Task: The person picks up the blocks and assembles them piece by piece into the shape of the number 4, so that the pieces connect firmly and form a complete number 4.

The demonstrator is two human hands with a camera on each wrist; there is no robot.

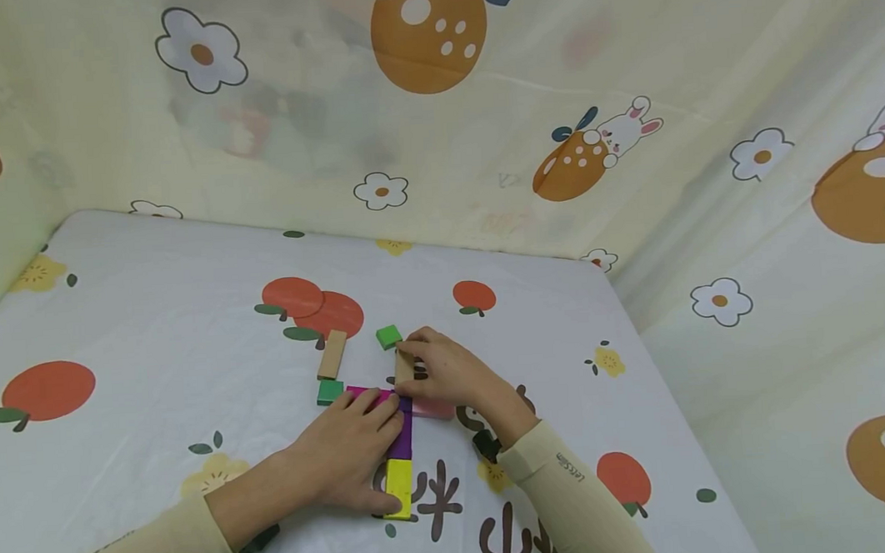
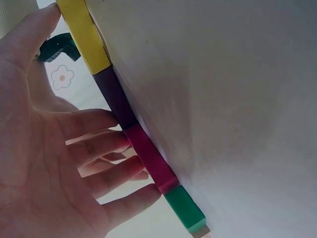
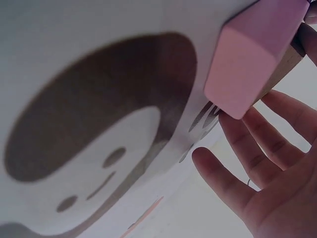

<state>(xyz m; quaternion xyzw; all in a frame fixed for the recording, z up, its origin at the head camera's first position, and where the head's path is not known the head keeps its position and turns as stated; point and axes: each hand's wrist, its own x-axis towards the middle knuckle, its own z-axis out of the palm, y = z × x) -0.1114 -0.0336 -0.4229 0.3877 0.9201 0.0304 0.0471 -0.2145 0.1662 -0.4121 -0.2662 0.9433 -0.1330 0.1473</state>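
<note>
While the right hand point(image 1: 453, 374) is pinching a tan block point(image 1: 404, 367), that block is lying on the hand's left, its long axis running near-to-far over the surface point(image 1: 152, 325), narrow grip spanning it with thumb toward the near end. Right hand is sitting nearer; left hand point(image 1: 350, 448) is lying spread, grip wide, fingertips touching the magenta block point(image 2: 153, 158) and purple block point(image 1: 402, 436), thumb resting against the yellow block point(image 1: 398, 483). Bright green block point(image 1: 389, 337) is crowding the tan block's far end, contact unclear; left fingertips and pink block point(image 3: 242, 69) are crowding its near end. Dark green block point(image 1: 330, 392) is sitting left of the magenta one, second tan block point(image 1: 331, 354) pointing away beyond it
</note>
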